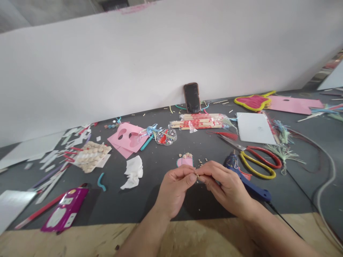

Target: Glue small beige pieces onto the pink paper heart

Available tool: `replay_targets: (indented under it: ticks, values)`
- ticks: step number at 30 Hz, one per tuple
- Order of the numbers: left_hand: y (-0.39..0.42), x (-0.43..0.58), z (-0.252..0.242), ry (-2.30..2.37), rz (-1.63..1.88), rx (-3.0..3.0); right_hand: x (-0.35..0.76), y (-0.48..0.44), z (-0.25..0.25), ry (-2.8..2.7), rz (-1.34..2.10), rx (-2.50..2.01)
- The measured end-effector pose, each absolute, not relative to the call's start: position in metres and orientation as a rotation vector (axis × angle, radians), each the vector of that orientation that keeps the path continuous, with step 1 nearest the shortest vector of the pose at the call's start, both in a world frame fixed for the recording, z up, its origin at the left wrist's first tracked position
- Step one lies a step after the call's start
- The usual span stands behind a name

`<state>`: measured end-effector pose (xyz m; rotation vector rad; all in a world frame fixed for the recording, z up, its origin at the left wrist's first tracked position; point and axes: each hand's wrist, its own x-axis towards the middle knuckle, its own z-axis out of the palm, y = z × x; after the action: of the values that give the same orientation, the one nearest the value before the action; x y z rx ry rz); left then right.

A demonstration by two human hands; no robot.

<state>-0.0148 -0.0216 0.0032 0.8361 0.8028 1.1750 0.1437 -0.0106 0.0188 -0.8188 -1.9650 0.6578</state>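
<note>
1. Left hand (174,191) and right hand (227,187) pinch a tiny tan piece (197,175) inside the near edge of the dark grey surface (115,205)!
2. Tight right, blue plastic glue gun (254,188) just beside; roomier left, toward crumpled white tissue (133,170).

Head cam looks fwd & dn over nearby tbl (114,205).

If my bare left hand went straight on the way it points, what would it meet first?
Probably your bare right hand, just across the tiny beige piece at both hands' fingertips; whether they already touch is unclear.
</note>
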Motion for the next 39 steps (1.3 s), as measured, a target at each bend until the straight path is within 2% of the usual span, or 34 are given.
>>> replay_targets:
  ticks: [39]
  values:
    - [-0.0234, -0.0160, 0.0098, 0.779, 1.118, 0.758, 0.1424, -0.0085, 0.0163, -1.871, 0.781, -0.783]
